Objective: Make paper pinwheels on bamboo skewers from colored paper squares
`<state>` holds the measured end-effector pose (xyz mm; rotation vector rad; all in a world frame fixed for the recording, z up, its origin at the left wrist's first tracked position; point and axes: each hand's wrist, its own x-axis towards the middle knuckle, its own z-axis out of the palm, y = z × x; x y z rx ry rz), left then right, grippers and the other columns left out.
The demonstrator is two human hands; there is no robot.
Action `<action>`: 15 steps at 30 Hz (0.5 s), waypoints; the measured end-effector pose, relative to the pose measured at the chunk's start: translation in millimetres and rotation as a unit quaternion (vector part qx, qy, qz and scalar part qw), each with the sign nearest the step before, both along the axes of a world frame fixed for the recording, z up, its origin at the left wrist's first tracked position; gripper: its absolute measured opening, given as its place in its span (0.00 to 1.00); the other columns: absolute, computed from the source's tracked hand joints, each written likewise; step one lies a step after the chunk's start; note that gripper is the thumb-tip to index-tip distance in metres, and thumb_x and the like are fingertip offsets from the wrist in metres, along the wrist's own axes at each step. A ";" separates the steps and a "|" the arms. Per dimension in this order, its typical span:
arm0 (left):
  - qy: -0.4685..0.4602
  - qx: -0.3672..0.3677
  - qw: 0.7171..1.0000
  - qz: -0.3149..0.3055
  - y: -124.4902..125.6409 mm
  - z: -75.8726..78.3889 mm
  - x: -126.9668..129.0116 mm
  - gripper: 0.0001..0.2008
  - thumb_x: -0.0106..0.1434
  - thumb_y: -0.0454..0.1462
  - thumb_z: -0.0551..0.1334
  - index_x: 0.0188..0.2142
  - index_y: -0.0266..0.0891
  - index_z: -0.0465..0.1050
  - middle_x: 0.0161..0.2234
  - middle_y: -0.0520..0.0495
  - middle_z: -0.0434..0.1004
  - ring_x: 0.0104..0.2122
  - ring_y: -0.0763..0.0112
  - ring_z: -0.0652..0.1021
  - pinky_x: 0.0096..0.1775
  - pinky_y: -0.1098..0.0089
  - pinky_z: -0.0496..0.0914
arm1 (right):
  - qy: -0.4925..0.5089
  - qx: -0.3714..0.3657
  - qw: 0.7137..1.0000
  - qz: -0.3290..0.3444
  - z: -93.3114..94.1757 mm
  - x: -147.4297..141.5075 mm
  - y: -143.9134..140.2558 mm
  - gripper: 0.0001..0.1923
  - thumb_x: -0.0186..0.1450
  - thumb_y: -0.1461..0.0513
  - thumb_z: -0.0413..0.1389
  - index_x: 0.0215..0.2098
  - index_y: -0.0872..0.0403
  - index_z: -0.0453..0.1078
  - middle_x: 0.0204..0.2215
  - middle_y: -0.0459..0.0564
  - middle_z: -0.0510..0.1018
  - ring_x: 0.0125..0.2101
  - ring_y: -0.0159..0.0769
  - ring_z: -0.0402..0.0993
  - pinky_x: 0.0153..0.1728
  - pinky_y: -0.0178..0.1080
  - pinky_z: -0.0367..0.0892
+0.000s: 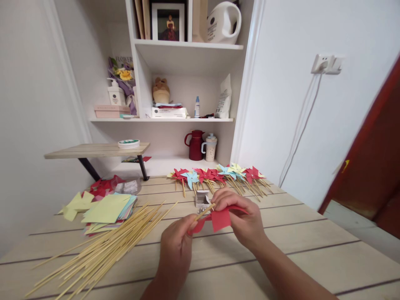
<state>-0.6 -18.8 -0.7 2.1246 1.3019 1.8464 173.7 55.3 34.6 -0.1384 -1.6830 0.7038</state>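
Note:
My left hand (176,241) pinches a thin bamboo stick (204,211) that points up and to the right. Against the stick's top, my right hand (242,214) holds a folded red paper pinwheel (220,219). Both hands hover just above the pale wooden table (281,258), near its middle. Just behind my hands sits a small white box of pins (201,199).
A loose pile of bamboo sticks (103,246) lies to the left, beside stacked coloured paper squares (108,210). Finished pinwheels (215,175) in red, blue and yellow line the table's far edge. Behind them are white shelves with a red jug (195,145). A red door (371,166) stands at right.

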 end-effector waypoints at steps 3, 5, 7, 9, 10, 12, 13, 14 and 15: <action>0.003 0.000 1.000 0.009 0.6 -1.1 0.0 0.11 0.68 0.35 0.56 0.43 0.38 0.78 0.35 0.47 0.85 0.32 0.68 0.82 0.34 0.73 0.75 | 0.006 0.002 1.000 0.002 -0.1 0.1 0.8 0.09 0.64 0.69 0.60 0.35 0.48 0.77 0.30 0.47 0.78 0.37 0.39 0.73 0.40 0.44 0.69; 0.005 -0.009 1.000 0.007 1.6 -1.4 0.4 0.12 0.68 0.36 0.56 0.43 0.39 0.78 0.35 0.46 0.85 0.32 0.68 0.82 0.34 0.73 0.75 | 0.010 0.005 1.000 -0.001 -0.2 0.1 1.2 0.09 0.63 0.69 0.60 0.35 0.48 0.77 0.29 0.48 0.78 0.36 0.39 0.73 0.40 0.44 0.70; 0.004 -0.003 1.000 -0.001 2.8 -1.4 1.0 0.12 0.68 0.37 0.56 0.42 0.39 0.79 0.35 0.46 0.84 0.31 0.67 0.82 0.32 0.73 0.74 | 0.010 0.004 1.000 -0.003 -0.2 0.0 1.2 0.09 0.63 0.69 0.60 0.34 0.48 0.77 0.29 0.48 0.78 0.37 0.40 0.73 0.40 0.45 0.70; -0.001 0.012 1.000 -0.006 3.5 -1.0 1.5 0.13 0.69 0.38 0.55 0.42 0.40 0.79 0.34 0.46 0.84 0.31 0.68 0.82 0.32 0.73 0.74 | 0.008 -0.002 1.000 -0.004 -0.2 -0.3 0.9 0.09 0.63 0.69 0.60 0.34 0.48 0.77 0.29 0.48 0.78 0.37 0.40 0.73 0.39 0.44 0.70; -0.003 0.015 1.000 -0.006 3.5 -0.6 1.6 0.13 0.69 0.38 0.55 0.42 0.40 0.79 0.34 0.46 0.84 0.31 0.68 0.82 0.32 0.73 0.74 | 0.007 -0.005 1.000 -0.005 -0.2 -0.4 0.7 0.09 0.63 0.69 0.60 0.34 0.48 0.77 0.29 0.48 0.78 0.37 0.40 0.73 0.38 0.44 0.71; -0.004 0.013 1.000 -0.004 2.8 0.6 1.9 0.12 0.69 0.37 0.56 0.42 0.40 0.79 0.34 0.46 0.84 0.31 0.68 0.82 0.32 0.73 0.74 | 0.007 -0.008 1.000 -0.008 -0.2 -0.5 0.3 0.08 0.63 0.69 0.60 0.34 0.48 0.77 0.29 0.48 0.78 0.37 0.40 0.73 0.38 0.43 0.71; -0.004 0.007 1.000 -0.004 2.3 1.2 2.0 0.12 0.69 0.37 0.56 0.42 0.40 0.79 0.35 0.46 0.84 0.32 0.68 0.82 0.33 0.73 0.75 | 0.007 -0.008 1.000 -0.009 -0.3 -0.5 0.2 0.08 0.63 0.68 0.60 0.34 0.48 0.77 0.29 0.48 0.78 0.37 0.40 0.73 0.38 0.43 0.71; -0.005 0.003 1.000 -0.005 1.8 1.8 2.1 0.12 0.69 0.36 0.56 0.42 0.39 0.79 0.34 0.46 0.84 0.32 0.68 0.82 0.33 0.73 0.75 | 0.007 -0.007 1.000 -0.009 -0.4 -0.5 0.1 0.08 0.63 0.68 0.60 0.34 0.48 0.77 0.29 0.48 0.78 0.37 0.40 0.73 0.38 0.43 0.71; -0.006 0.000 1.000 -0.007 1.5 2.2 2.3 0.12 0.69 0.36 0.56 0.42 0.39 0.79 0.34 0.46 0.84 0.32 0.68 0.82 0.33 0.73 0.75 | 0.006 -0.006 1.000 -0.009 -0.4 -0.4 0.1 0.08 0.64 0.68 0.60 0.34 0.48 0.77 0.29 0.48 0.78 0.37 0.40 0.73 0.38 0.43 0.71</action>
